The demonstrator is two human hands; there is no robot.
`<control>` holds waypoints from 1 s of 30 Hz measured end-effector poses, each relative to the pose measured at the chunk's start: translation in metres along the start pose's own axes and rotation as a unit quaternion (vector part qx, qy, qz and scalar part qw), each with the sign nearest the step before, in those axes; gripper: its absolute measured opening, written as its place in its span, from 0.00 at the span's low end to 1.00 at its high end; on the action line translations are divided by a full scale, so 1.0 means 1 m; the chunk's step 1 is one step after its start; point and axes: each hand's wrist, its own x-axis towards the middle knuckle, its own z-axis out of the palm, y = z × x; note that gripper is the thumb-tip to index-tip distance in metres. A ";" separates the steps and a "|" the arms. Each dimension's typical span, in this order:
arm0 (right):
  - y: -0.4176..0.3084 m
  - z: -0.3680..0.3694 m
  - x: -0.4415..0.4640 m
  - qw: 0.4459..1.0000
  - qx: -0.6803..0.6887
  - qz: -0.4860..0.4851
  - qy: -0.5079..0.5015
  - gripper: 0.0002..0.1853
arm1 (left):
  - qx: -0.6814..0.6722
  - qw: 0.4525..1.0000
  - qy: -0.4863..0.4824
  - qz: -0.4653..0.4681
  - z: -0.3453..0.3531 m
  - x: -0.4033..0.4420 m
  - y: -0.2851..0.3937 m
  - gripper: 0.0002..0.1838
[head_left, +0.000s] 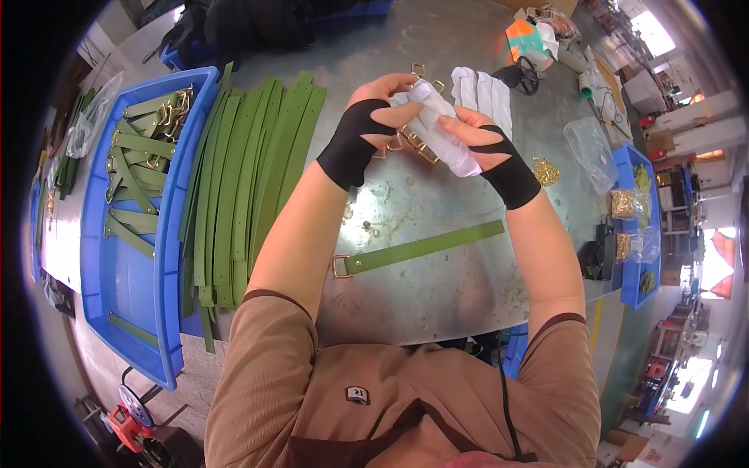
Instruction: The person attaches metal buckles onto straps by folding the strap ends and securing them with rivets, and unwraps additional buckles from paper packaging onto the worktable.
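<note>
My left hand (381,111) and my right hand (480,140), both in black wrist supports, grip a white wrapped packet (441,132) between them. Its wrapping is soft and creased, and its contents are hidden. Gold-coloured metal rings (425,153) lie under and around the packet, partly covered by my hands. Just right of it, several similar white packets (485,97) lie side by side. Closer to my body rests one green strap (429,247) with a gold D-ring (341,267) at its left end.
A row of long green straps (242,179) lies left on the metal table (406,312). Beside it, a blue bin (129,288) holds straps with rings. Small gold rivets (546,171) are piled at right, near a plastic bag (591,152) and another blue bin (640,288).
</note>
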 end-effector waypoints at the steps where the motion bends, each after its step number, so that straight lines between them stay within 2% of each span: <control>1: 0.000 0.001 0.000 1.000 0.015 0.000 0.010 0.18 | 0.000 1.000 0.001 0.000 -0.003 0.003 -0.004 0.22; 3: 0.000 -0.005 0.001 1.000 -0.013 0.000 -0.008 0.18 | 0.169 0.982 0.015 0.077 -0.009 0.009 -0.008 0.18; 4: 0.000 -0.007 0.001 0.999 -0.041 0.001 -0.025 0.18 | 0.169 0.983 0.016 0.076 -0.008 0.007 -0.005 0.18; 6: -0.002 -0.007 0.000 0.999 -0.031 0.003 -0.039 0.17 | 0.261 0.964 0.036 0.024 -0.006 0.002 0.000 0.13; 7: -0.005 -0.006 -0.001 0.998 -0.021 0.005 -0.052 0.17 | 0.260 0.965 0.038 0.023 -0.008 0.003 -0.004 0.13; 9: -0.014 -0.005 -0.003 0.998 -0.042 0.021 -0.053 0.17 | 0.169 0.981 0.091 0.025 -0.012 0.007 -0.013 0.13; 10: -0.017 -0.004 -0.003 0.996 -0.062 0.034 -0.050 0.17 | 0.103 0.991 0.084 -0.009 -0.018 0.009 -0.014 0.14; 12: -0.021 -0.006 -0.004 0.994 -0.098 0.029 -0.033 0.17 | 0.052 0.998 0.037 0.015 -0.014 0.010 -0.009 0.16; 15: -0.025 -0.003 -0.004 0.988 -0.155 0.018 -0.019 0.18 | 0.118 0.992 0.002 0.042 -0.002 0.004 -0.008 0.19; 19: -0.028 -0.005 -0.006 0.984 -0.170 -0.015 -0.046 0.19 | 0.112 0.994 -0.005 0.016 -0.006 0.007 -0.014 0.18; 22: -0.033 0.000 -0.011 0.982 -0.186 -0.024 -0.027 0.19 | 0.096 0.995 -0.016 0.009 -0.006 0.003 -0.007 0.17; 24: -0.033 0.000 -0.010 0.976 -0.215 -0.025 -0.024 0.19 | 0.224 0.974 -0.016 0.037 -0.002 -0.002 0.001 0.15; 27: -0.034 0.000 -0.011 0.961 -0.274 -0.017 -0.031 0.20 | 0.285 0.957 -0.002 0.045 0.001 -0.001 -0.001 0.15; 30: -0.038 0.002 -0.011 0.957 -0.287 -0.001 -0.047 0.21 | 0.233 0.972 0.007 0.013 0.003 -0.004 0.003 0.15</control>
